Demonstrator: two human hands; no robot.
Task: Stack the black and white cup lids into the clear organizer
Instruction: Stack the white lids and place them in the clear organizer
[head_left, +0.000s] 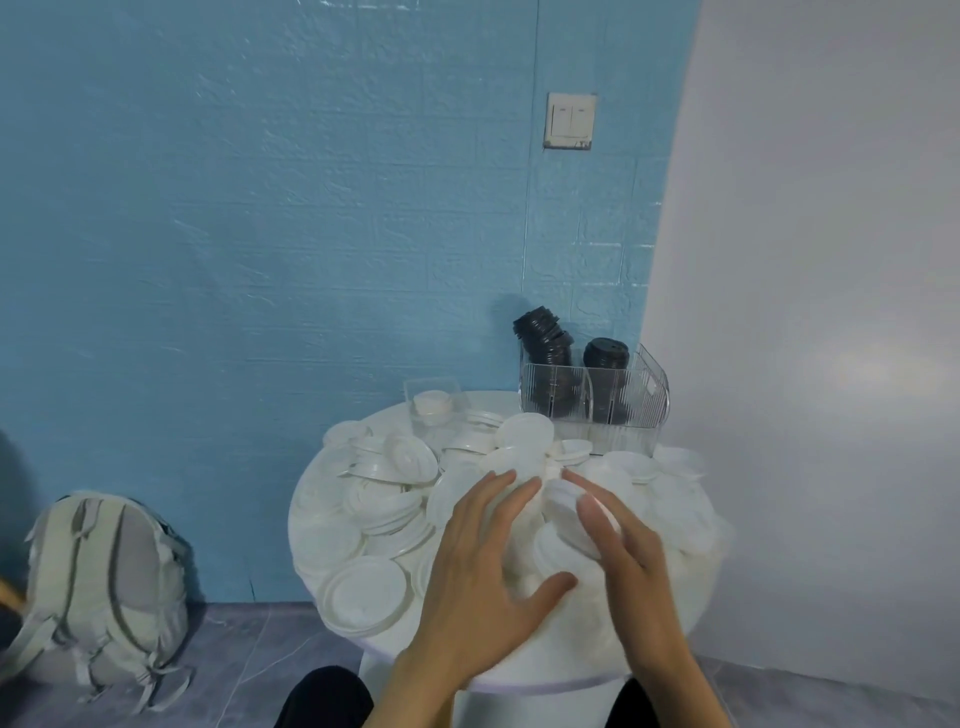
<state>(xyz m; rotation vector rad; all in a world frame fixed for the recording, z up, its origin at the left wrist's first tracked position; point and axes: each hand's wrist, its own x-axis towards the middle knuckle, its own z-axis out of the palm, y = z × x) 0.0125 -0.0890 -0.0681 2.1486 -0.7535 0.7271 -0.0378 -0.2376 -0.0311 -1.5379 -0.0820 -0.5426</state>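
Hands, left (483, 566) and right (623, 551), fingers straight, cup loose white lids (558, 519) between them; squeezed unevenly, the slippery pile could spill off the table (519, 680).

White lids (370, 590) cover a white round table (545, 680), black lids (545, 338) fill a clear ribbed organizer (636, 410), against a textured blue wall (260, 234), beside a grey backpack (104, 582).

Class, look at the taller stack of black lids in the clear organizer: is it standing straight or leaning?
Leaning. The black lid stack tilts left above the clear organizer rim.
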